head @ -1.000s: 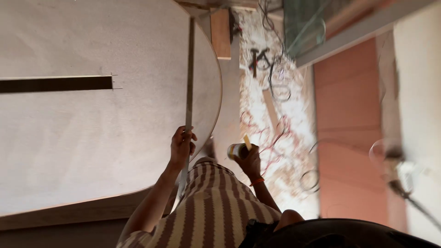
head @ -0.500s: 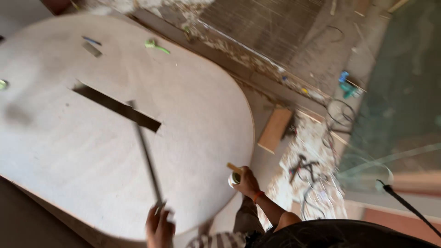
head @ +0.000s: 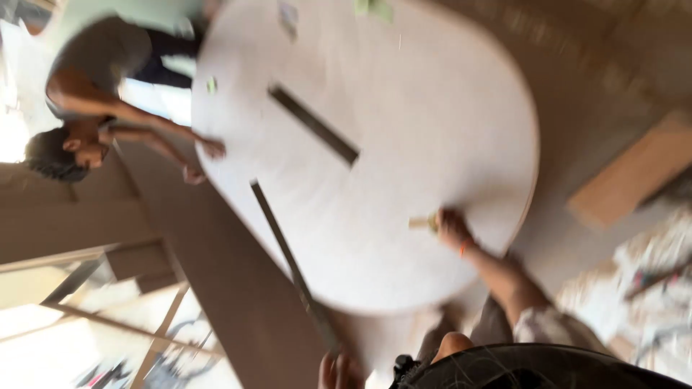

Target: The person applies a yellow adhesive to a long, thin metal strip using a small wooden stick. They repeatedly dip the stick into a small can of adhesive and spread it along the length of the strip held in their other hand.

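A large pale oval board (head: pixel 404 144) fills the middle of the blurred head view. My left hand (head: pixel 339 371) is at the bottom edge, closed on the near end of a long thin dark strip (head: pixel 288 259) that lies slanted across the board. My right hand (head: pixel 450 227) rests near the board's right rim and grips a small pale, yellowish object (head: pixel 420 224); its kind is too blurred to tell. A short dark bar or slot (head: pixel 313 124) lies on the board farther up.
Another person (head: pixel 94 79) bends in at the upper left, with their hands (head: pixel 209 150) on the board's edge. A wooden block (head: pixel 634 176) and scattered debris (head: pixel 649 288) lie on the floor at right. A wooden frame (head: pixel 108 317) stands lower left.
The view has swung and turned, bringing another person into sight. My right hand with the small object has moved onto the board near its rim. My left hand still holds the strip's end.
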